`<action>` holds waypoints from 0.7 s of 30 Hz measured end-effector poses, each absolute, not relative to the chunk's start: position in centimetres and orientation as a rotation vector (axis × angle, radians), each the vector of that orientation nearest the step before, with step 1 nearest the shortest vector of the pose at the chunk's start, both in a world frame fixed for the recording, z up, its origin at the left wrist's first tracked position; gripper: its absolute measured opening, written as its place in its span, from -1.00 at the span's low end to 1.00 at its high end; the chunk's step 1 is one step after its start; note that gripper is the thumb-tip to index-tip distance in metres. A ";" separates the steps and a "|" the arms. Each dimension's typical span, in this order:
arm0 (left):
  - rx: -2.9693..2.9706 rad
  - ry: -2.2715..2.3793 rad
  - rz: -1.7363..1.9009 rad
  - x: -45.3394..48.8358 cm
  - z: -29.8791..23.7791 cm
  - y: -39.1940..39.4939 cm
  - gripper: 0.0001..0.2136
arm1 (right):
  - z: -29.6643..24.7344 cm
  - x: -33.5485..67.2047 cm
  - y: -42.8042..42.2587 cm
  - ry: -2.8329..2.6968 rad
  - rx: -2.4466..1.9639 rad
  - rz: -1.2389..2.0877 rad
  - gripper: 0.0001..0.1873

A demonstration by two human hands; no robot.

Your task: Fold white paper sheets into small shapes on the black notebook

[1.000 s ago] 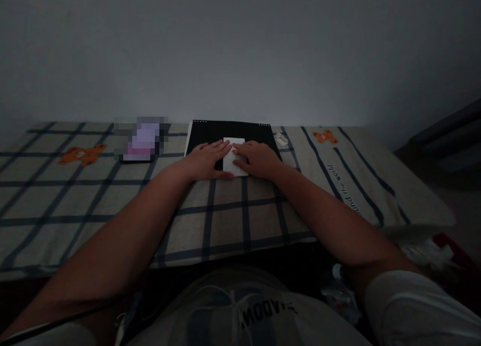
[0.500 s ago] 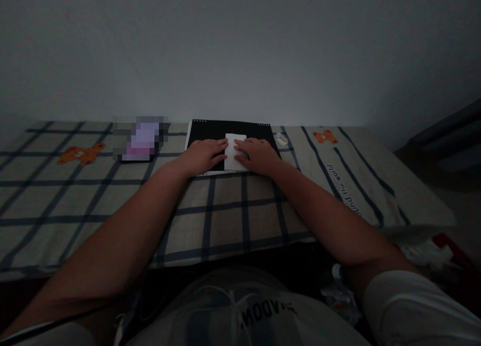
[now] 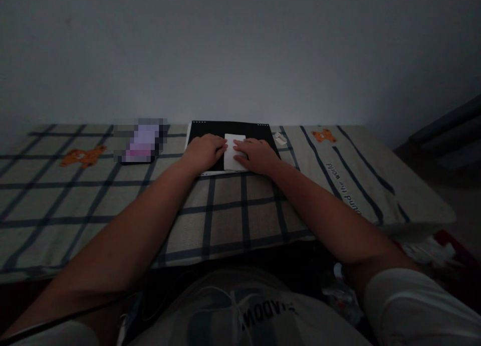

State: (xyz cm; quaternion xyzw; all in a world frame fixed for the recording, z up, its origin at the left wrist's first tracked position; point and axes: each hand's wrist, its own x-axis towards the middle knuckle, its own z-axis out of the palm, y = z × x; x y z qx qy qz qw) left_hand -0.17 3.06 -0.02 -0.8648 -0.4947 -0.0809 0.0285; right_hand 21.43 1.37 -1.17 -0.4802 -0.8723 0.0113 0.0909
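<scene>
A small rectangle of white paper (image 3: 233,158) lies upright across a black notebook cover (image 3: 210,129) in front of me. My left hand (image 3: 205,151) is at the paper's left edge, its fingers curled and its thumb drawn close to them in what looks like a pinch on that edge. Stretched over the paper's right side, the fingers of my right hand (image 3: 259,155) rest with the thumb apart below. The undersides of both hands are hidden.
A checked cloth (image 3: 225,210) covers the table, which meets a grey wall (image 3: 240,55). To the left lies a phone (image 3: 143,140) with a blurred screen. A small crumpled white scrap (image 3: 280,138) sits right of the notebook. Plastic bags (image 3: 343,298) show below the table edge.
My left hand's fingers have curled in from lying flat, and its thumb has moved up towards them at the paper's edge. My right hand has barely moved.
</scene>
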 end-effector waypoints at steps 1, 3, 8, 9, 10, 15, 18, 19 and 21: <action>-2.648 -1.539 -0.281 0.0 -0.1 3.2 -0.64 | -1.2 21.4 1.4 -2.593 -1.430 0.032 -0.47; -2.638 -1.554 -0.313 0.2 -0.1 3.5 -0.67 | -1.2 21.4 1.4 -2.587 -1.438 0.031 -0.46; -2.742 -1.497 -0.311 -0.6 0.2 4.0 -0.72 | -1.3 21.4 1.4 -2.571 -1.451 0.024 -0.46; -2.755 -1.487 -0.299 -0.9 0.3 4.0 -0.72 | -1.4 21.4 1.4 -2.570 -1.450 0.023 -0.46; -2.764 -1.480 -0.280 -1.1 0.4 4.1 -0.71 | -1.4 21.4 1.5 -2.569 -1.448 0.022 -0.46; -2.827 -1.444 -0.073 -1.8 0.5 4.4 -0.62 | -1.5 21.5 1.6 -2.573 -1.438 0.032 -0.44; -2.864 -1.427 0.035 -2.1 0.6 4.7 -0.52 | -1.4 21.5 1.5 -2.578 -1.430 0.034 -0.45; -2.873 -1.428 0.065 -2.2 0.6 4.7 -0.48 | -1.4 21.5 1.5 -2.578 -1.427 0.034 -0.45; -2.887 -1.439 0.118 -2.3 0.7 4.6 -0.38 | -1.4 21.5 1.5 -2.579 -1.422 0.034 -0.45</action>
